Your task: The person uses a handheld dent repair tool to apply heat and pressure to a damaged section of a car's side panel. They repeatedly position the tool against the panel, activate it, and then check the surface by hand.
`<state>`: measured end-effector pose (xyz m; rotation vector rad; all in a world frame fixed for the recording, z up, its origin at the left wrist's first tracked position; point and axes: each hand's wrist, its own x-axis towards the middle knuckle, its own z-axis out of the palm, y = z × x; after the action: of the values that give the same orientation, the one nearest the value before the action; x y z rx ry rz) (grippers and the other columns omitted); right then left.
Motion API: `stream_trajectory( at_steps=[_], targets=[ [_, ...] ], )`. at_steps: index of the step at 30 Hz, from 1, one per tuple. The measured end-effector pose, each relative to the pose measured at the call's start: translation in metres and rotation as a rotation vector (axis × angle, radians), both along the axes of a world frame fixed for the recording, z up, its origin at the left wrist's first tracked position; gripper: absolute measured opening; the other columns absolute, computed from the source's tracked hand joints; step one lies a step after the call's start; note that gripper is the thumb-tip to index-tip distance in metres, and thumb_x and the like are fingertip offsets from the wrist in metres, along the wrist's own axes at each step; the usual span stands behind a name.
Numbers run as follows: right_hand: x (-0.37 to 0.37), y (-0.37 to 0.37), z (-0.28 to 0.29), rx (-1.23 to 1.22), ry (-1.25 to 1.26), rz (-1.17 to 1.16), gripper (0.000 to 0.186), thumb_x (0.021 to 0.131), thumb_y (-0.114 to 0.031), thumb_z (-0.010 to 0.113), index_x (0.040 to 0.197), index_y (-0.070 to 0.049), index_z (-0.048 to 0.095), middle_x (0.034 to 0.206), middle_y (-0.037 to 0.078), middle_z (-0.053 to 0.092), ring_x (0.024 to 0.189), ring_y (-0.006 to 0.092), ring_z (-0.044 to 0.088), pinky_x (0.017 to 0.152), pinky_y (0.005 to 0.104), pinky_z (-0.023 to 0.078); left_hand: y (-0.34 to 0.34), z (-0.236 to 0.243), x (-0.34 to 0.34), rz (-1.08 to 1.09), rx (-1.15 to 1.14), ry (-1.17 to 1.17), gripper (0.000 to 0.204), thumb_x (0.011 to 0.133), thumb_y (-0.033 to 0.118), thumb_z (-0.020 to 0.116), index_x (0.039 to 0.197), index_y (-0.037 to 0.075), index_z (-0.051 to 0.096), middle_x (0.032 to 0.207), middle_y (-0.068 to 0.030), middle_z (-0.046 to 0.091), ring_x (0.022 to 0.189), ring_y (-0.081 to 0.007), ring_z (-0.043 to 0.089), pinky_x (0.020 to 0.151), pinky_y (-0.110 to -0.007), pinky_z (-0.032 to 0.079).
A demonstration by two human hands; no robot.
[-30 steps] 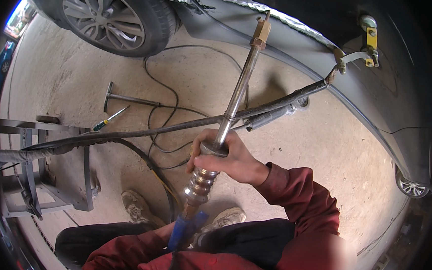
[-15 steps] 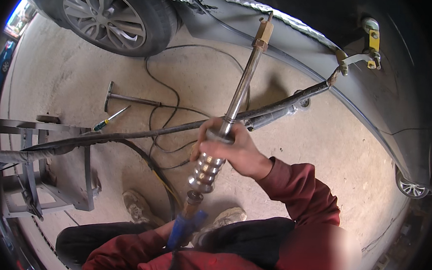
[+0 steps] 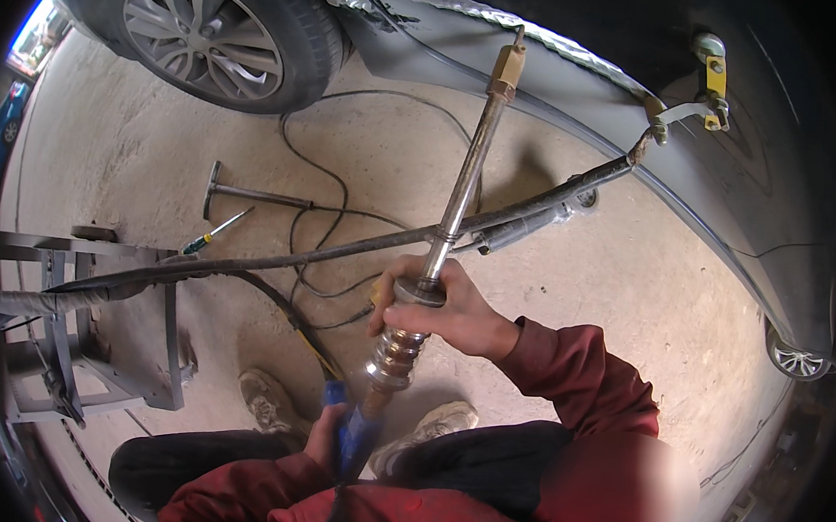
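Note:
A slide hammer (image 3: pixel 468 173) slants from near my lap up to the dark car's side panel. Its brass-coloured end and thin tip (image 3: pixel 509 64) meet or nearly meet the ragged bare-metal strip (image 3: pixel 546 44) on the panel; contact is hard to tell. My right hand (image 3: pixel 444 306) is closed around the ridged metal sliding weight (image 3: pixel 394 357), thumb across its top. Low in front of me, my left hand (image 3: pixel 324 435) is closed on the blue handle (image 3: pixel 358 434), which is slightly blurred; part of the fingers is hidden.
A long dark bar (image 3: pixel 333 249) crosses beneath the hammer from a grey metal frame (image 3: pixel 133 378) to a yellow clamp (image 3: pixel 715 83) on the car. On the floor lie a T-shaped tool (image 3: pixel 259 195), a screwdriver (image 3: pixel 211 235) and looped cables (image 3: pixel 345 185). A wheel (image 3: pixel 202 37) stands upper left.
My right hand and the sliding weight have moved down the rod toward the blue handle. The whole hammer has shifted slightly toward me, and more of my left hand shows.

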<state>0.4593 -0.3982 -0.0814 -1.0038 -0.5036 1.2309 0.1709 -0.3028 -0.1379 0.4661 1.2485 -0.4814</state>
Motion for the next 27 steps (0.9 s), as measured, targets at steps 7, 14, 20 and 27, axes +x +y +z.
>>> stream_trajectory(
  at_steps=[7, 14, 20, 27],
  targets=[
    [-0.002, 0.005, 0.000, 0.055, 0.034, 0.008, 0.021, 0.089, -0.011, 0.071, 0.103, -0.002, 0.059, 0.091, 0.009, 0.070, 0.089, 0.0208, 0.071, 0.082, 0.0353, 0.056, 0.013, -0.019, -0.002, -0.382, -0.284, -0.364, 0.040, 0.097, 0.047, 0.051, 0.108, 0.011, 0.063, 0.080, -0.0062, 0.061, 0.066, -0.0182, 0.058, 0.061, -0.032, 0.050],
    [0.002, -0.003, -0.007, 0.024, 0.005, 0.025, 0.022, 0.088, -0.011, 0.072, 0.103, -0.002, 0.059, 0.091, 0.009, 0.068, 0.091, 0.0218, 0.070, 0.084, 0.0369, 0.055, -0.002, -0.018, -0.012, 0.161, -0.051, 0.048, 0.040, 0.094, 0.042, 0.052, 0.107, 0.006, 0.063, 0.082, -0.0090, 0.065, 0.072, -0.0204, 0.064, 0.064, -0.032, 0.051],
    [-0.001, -0.003, -0.006, 0.074, -0.022, 0.043, 0.022, 0.087, -0.011, 0.072, 0.103, -0.002, 0.060, 0.092, 0.009, 0.068, 0.091, 0.0227, 0.071, 0.084, 0.0374, 0.056, 0.000, -0.037, -0.010, -0.298, -0.269, -0.099, 0.050, 0.097, 0.062, 0.045, 0.111, 0.017, 0.061, 0.074, -0.0018, 0.056, 0.057, -0.0159, 0.054, 0.051, -0.029, 0.043],
    [0.000, -0.004, -0.003, 0.093, 0.019, -0.004, 0.014, 0.090, -0.005, 0.069, 0.099, -0.002, 0.058, 0.089, 0.008, 0.068, 0.089, 0.0197, 0.072, 0.080, 0.0331, 0.057, -0.004, -0.022, 0.000, -0.339, -0.236, -0.077, 0.047, 0.097, 0.063, 0.045, 0.109, 0.020, 0.057, 0.068, -0.0010, 0.053, 0.051, -0.0146, 0.050, 0.046, -0.028, 0.039]
  ],
)
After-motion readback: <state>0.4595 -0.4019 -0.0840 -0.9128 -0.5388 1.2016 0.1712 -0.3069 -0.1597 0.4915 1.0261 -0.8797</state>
